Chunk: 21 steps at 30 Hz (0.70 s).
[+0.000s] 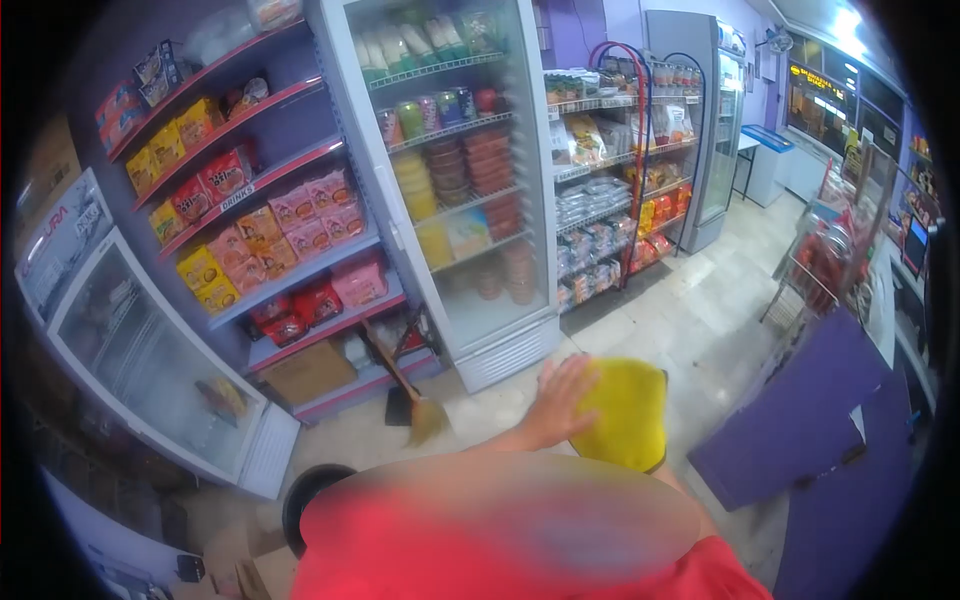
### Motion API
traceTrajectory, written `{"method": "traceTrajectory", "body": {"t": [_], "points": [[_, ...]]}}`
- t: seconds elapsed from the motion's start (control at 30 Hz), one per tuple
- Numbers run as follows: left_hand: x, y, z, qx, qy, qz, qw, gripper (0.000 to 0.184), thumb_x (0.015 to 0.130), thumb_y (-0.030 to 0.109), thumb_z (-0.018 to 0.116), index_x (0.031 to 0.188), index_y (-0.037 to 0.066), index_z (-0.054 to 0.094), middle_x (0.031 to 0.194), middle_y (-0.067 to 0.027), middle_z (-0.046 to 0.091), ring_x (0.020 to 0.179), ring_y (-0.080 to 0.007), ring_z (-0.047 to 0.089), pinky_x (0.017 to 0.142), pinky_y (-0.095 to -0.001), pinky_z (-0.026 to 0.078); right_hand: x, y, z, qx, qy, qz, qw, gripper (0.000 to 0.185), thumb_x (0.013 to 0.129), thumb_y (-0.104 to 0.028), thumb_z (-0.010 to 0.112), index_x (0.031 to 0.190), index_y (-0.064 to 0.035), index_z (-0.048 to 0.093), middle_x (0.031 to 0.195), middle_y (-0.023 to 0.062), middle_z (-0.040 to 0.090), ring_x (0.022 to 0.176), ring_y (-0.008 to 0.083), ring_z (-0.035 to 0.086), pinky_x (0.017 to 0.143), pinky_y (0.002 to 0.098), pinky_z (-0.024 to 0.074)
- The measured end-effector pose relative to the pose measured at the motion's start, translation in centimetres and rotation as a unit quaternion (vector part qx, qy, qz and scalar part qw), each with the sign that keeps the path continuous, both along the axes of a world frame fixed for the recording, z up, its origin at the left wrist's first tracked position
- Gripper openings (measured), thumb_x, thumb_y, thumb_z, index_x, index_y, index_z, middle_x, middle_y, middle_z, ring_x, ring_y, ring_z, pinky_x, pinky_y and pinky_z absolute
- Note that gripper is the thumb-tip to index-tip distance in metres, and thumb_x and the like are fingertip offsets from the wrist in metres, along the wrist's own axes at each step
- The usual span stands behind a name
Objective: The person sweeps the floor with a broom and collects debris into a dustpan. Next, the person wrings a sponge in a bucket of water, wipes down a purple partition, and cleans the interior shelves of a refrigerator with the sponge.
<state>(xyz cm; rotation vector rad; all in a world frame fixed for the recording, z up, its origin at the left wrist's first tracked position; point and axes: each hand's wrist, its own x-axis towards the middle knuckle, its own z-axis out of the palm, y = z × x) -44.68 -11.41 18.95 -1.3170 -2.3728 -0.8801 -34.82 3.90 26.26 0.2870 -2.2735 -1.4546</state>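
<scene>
A yellow cloth (622,415) is held up in front of my body, spread flat. My left hand (562,405) lies against its left edge, fingers stretched out and slightly blurred by motion. The forearm of my right arm (690,497) rises to the cloth's lower right edge. The cloth hides my right hand and its fingers, but it appears to be held up from behind by that hand. My red shirt fills the bottom of the view, with a blurred patch across it.
Ahead stands a glass-door fridge (455,200) of drinks and tubs. Red-edged shelves (290,160) hold noodle packs at left, above a broom (428,420). A smaller fridge (150,350) is at far left. Snack racks (600,165) stand beyond. A purple panel (790,410) bounds the tiled floor (690,310) at right.
</scene>
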Motion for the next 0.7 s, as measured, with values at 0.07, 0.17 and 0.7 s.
{"method": "traceTrajectory", "body": {"t": [0.07,0.17,0.7], "points": [[-3.4,-3.0,-0.1,0.041,-0.017,0.075,0.996,0.061,0.085,0.036,0.058,0.136,0.01,0.038,0.144,-0.0153,0.032,0.134,-0.0327,0.028,0.109,-0.0543,0.014,-4.3,0.5,2.4,-0.39,-0.091,0.105,0.91,0.054,0.087,-0.041,0.05,0.133,-0.0144,0.044,0.136,0.0115,0.043,0.126,0.0311,0.039,0.105,0.0514,0.024],[-9.9,-8.6,-3.4,0.065,-0.089,0.212,0.971,0.057,0.081,0.025,0.065,0.131,0.006,0.043,0.137,-0.0161,0.04,0.127,-0.0324,0.039,0.107,-0.0425,0.028,-11.8,2.5,3.1,-0.513,0.018,0.144,0.846,0.053,0.082,-0.036,0.057,0.128,-0.0117,0.049,0.13,0.0132,0.048,0.124,0.0355,0.041,0.103,0.0554,0.0237],[-48.8,-19.8,8.4,0.396,-0.043,0.528,0.75,0.05,0.096,0.029,0.045,0.137,0.001,0.036,0.132,-0.0157,0.045,0.12,-0.0254,0.046,0.101,-0.0337,0.034,-80.3,0.4,5.6,-0.643,0.014,0.459,0.614,0.078,0.073,-0.051,0.064,0.132,-0.0056,0.042,0.135,0.0185,0.042,0.126,0.036,0.037,0.107,0.0465,0.0251]]}}
